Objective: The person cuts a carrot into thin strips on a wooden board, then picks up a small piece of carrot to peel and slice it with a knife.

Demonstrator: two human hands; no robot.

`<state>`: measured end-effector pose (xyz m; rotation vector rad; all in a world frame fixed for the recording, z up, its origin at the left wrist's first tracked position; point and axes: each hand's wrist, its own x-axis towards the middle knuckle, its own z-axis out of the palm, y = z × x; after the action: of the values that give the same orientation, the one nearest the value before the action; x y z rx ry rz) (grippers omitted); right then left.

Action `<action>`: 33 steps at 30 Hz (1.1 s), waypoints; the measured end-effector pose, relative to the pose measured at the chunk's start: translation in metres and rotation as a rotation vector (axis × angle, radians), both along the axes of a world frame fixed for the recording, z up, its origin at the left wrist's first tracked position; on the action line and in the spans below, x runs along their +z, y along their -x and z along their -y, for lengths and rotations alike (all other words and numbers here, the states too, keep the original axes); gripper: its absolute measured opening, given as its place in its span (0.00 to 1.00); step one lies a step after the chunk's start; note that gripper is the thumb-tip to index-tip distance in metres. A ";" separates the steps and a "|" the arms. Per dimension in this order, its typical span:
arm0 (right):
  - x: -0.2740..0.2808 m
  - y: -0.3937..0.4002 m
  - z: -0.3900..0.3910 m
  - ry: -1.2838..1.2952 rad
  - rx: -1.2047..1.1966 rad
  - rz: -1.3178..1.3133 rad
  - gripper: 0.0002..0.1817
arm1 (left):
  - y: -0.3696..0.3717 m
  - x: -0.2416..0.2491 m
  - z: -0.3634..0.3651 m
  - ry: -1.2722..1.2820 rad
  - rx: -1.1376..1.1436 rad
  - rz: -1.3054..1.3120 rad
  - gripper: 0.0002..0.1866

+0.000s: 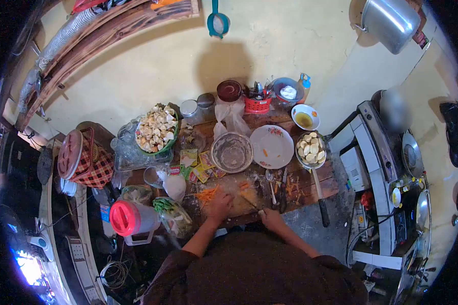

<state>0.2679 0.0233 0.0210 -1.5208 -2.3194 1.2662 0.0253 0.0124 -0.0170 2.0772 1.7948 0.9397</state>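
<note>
My right hand is closed round the handle of a knife, whose blade points up and left over the cutting board. On the board's left part rests my left hand, beside a pile of orange carrot strips; whether its fingers hold anything is too small to tell. A few more carrot pieces lie near the blade. Behind the board stand a dusty metal bowl and a white floral plate with a bit of carrot on it.
Seasoning packets and a clear bag of greens lie left of the board. A pink-lidded jug stands at the left edge. A pan of pale slices has its handle over the right edge. Spoons and peelings lie right of the board.
</note>
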 end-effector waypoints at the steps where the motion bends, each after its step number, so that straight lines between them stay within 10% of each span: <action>1: -0.007 0.003 0.002 -0.034 -0.084 0.051 0.20 | -0.002 -0.001 0.007 0.015 -0.053 -0.003 0.11; 33: -0.022 0.071 0.034 -0.072 -0.092 0.283 0.15 | -0.003 -0.011 0.030 -0.152 -0.212 0.020 0.11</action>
<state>0.1965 -0.0107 -0.0005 -1.8635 -2.3922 0.9915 0.0283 -0.0178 -0.0279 2.2853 1.4980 1.0612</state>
